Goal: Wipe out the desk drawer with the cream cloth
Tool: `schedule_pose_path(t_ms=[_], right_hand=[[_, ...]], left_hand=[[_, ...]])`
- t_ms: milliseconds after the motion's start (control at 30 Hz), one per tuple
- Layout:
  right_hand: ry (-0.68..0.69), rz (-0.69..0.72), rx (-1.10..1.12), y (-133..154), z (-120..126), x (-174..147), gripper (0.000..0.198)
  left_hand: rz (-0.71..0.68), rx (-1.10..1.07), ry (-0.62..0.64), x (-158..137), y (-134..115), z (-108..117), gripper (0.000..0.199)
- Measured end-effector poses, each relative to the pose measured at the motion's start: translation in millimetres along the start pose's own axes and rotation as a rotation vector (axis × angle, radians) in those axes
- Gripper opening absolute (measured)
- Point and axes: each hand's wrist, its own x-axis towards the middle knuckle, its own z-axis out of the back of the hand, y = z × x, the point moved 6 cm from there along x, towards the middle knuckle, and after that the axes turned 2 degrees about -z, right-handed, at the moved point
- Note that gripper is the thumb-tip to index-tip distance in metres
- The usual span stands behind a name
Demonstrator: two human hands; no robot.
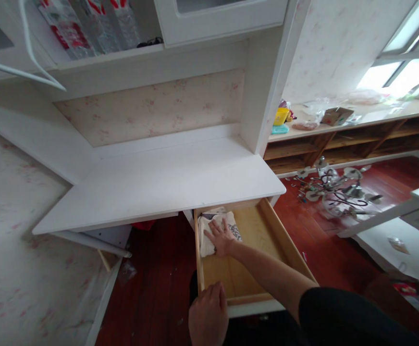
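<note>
A wooden drawer (267, 235) is pulled out from beneath the white desk (180, 173). In its back left corner lies a folded cream cloth (205, 240) with a dark printed pattern. My right hand (223, 239) rests on this cloth, palm down and fingers spread. At the drawer's front left corner, my left hand (209, 315) is closed with its fingers curled over the edge. Part of the cloth is hidden under my right hand.
Plastic bottles (101, 29) stand on the shelf above the desk, near a hanging white cable (32, 53). A chandelier (339, 190) lies on the red floor at right. Beyond it runs a low wooden shelf unit (346, 139) with odds and ends on top.
</note>
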Motion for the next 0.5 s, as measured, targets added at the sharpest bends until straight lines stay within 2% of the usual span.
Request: schedule_pose_path(t_ms=[133, 267, 367, 500], right_hand=[[0.028, -0.043, 0.010, -4, -8, 8, 0.097], [0.032, -0.047, 0.060, -24, -13, -3, 0.085], [0.069, -0.102, 0.057, -58, -15, -27, 0.083], [0.124, -0.328, 0.016, -119, -21, -69, 0.091]], left_hand=[[-0.005, 0.015, 0.015, 2, -1, 1, 0.037], [-0.018, 0.008, -0.031, 2, 0, 0, 0.034], [-0.026, -0.002, -0.059, 1, 0, 0, 0.032], [-0.019, 0.009, -0.098, -1, -2, 5, 0.031]])
